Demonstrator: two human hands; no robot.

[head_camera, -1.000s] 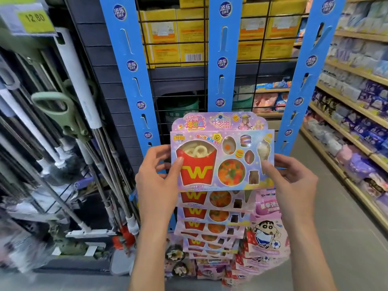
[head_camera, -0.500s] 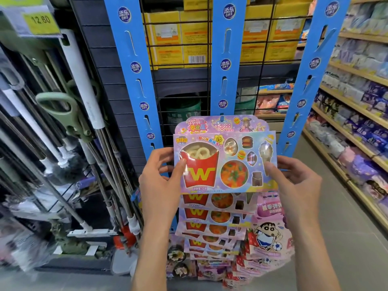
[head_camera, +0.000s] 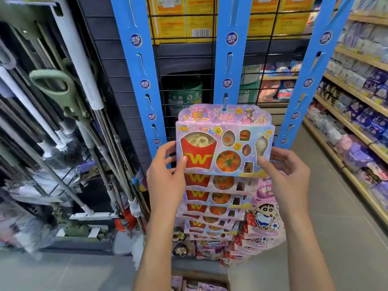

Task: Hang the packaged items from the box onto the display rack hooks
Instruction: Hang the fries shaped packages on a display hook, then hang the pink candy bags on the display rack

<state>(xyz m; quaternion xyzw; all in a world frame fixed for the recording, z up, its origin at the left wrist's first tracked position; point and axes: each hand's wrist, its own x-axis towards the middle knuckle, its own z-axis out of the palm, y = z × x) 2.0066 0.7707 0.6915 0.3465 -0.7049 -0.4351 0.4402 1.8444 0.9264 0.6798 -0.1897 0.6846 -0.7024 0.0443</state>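
I have the flat pastel-purple cardboard blister pack of toy food [head_camera: 224, 141] pinched between both hands at its lower corners: my left hand [head_camera: 165, 175] has its thumb on the front by the red fries carton printed with a yellow "W", fingers behind; my right hand [head_camera: 287, 171] clamps the lower right corner the same way, thumb under the white ice-cream cone. Both hands are grasping the pack, neither is free.

The pack stands upright, facing me, its wide side running left to right, directly above and between my hands. What the coming move turns on is the header: the tab of the middle blue cardboard hanging strip [head_camera: 227, 59] shows as a small blue tongue at the pack's top edge, right at the hang hole. I judge the hole is at or just over that tab, but I cannot tell whether it is fully seated. Both hands sit about equally near; the hook is straight up from them.

Below hang more identical packs [head_camera: 214, 198] in an overlapping column, and to their right pink pouches with a cartoon boy and a football [head_camera: 264, 219]. An open cardboard box [head_camera: 199, 280] with more stock lies on the floor below.

Writing: the strips carry round dark-blue badges with Chinese characters, seemingly "添乐"; the pack's header is also Chinese, which I cannot read surely.
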